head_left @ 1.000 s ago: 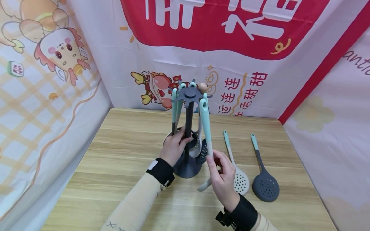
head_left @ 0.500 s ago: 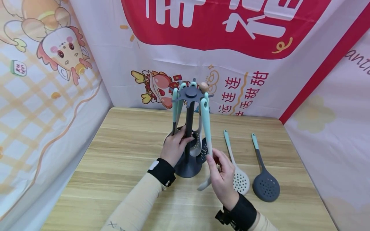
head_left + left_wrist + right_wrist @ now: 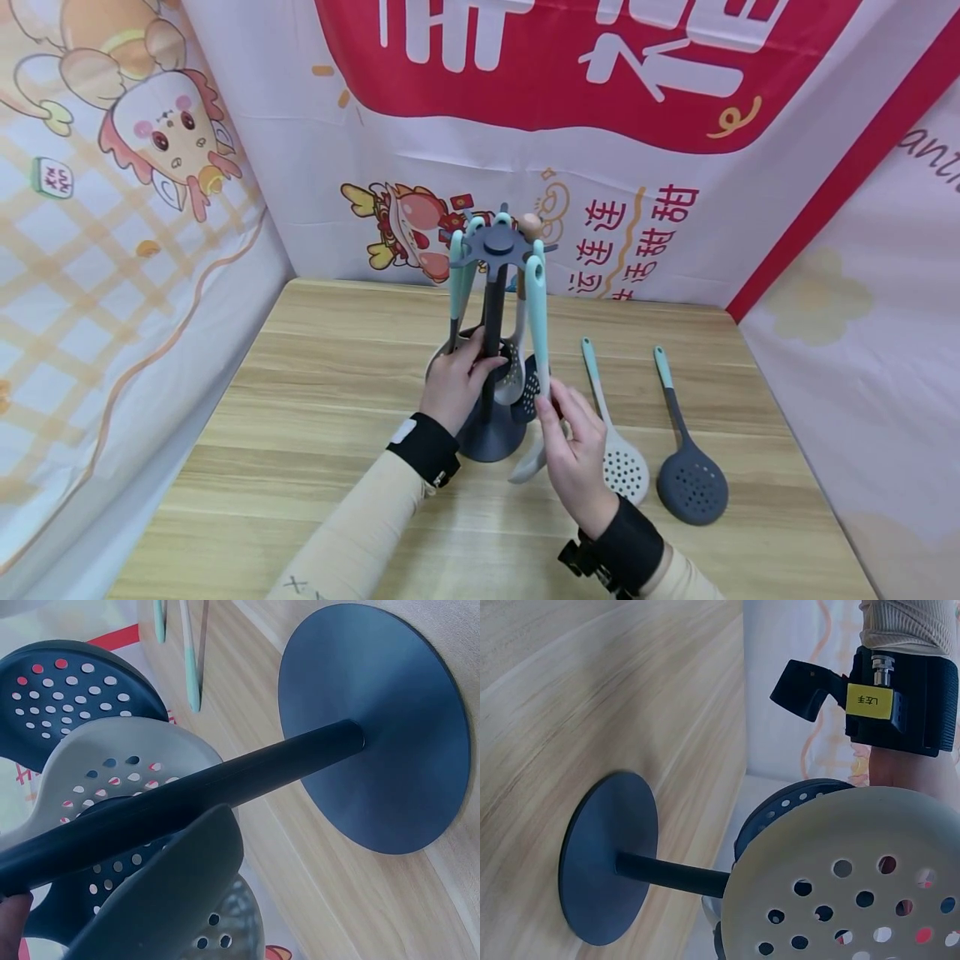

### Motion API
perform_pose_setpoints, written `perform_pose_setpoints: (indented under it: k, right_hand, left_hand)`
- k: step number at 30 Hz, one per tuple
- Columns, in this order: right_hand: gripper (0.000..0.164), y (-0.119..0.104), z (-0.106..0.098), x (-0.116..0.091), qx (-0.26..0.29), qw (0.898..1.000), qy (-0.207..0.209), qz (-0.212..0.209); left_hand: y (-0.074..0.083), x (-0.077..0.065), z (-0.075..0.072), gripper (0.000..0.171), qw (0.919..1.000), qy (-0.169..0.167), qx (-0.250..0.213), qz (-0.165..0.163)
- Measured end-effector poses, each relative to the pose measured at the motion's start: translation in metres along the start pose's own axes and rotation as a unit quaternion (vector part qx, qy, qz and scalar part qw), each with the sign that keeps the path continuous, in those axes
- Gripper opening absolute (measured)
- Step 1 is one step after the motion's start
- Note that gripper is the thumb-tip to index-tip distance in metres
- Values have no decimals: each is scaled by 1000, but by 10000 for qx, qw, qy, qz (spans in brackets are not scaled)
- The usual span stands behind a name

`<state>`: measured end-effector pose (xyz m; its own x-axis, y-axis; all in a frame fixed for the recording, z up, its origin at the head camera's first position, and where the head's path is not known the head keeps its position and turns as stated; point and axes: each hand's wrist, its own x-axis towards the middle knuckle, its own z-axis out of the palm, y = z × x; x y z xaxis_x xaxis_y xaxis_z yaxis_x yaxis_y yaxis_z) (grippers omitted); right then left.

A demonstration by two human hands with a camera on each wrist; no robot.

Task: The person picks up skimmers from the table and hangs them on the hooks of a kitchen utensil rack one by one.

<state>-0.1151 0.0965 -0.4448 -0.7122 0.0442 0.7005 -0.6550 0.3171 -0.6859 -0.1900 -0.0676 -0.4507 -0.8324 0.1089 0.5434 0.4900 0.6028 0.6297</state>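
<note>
My left hand [image 3: 453, 383] grips the dark post [image 3: 493, 310] of a utensil stand with a round base [image 3: 375, 675]. My right hand [image 3: 577, 458] pinches the pale grey shaft of a skimmer [image 3: 537, 321] with a mint handle. Its upper end, with a hanging hole, overlaps the right side of the stand's hooked top [image 3: 498, 243]. The skimmer's perforated head [image 3: 840, 832] fills much of the right wrist view. Other mint-handled utensils hang around the post, among them a dark perforated one [image 3: 45, 682] and a pale perforated one [image 3: 112, 750].
Right of the stand, a pale skimmer [image 3: 624, 471] and a dark skimmer [image 3: 692, 492] lie on the wooden table [image 3: 300, 417], handles toward the back. Printed cloth walls [image 3: 480, 150] enclose the table at the back and sides.
The skimmer in my right hand has shifted slightly, its lower end rising a little and its handle standing closer to vertical. My left hand keeps its grip on the post.
</note>
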Motion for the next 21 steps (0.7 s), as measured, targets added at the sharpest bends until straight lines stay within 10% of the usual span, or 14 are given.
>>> perform_pose_setpoints:
  k: [21]
  right_hand:
    - [34,8,7,2,-99,9999,-79,-33]
  left_hand:
    - [1,-1,1,32,9999,116,23,-3]
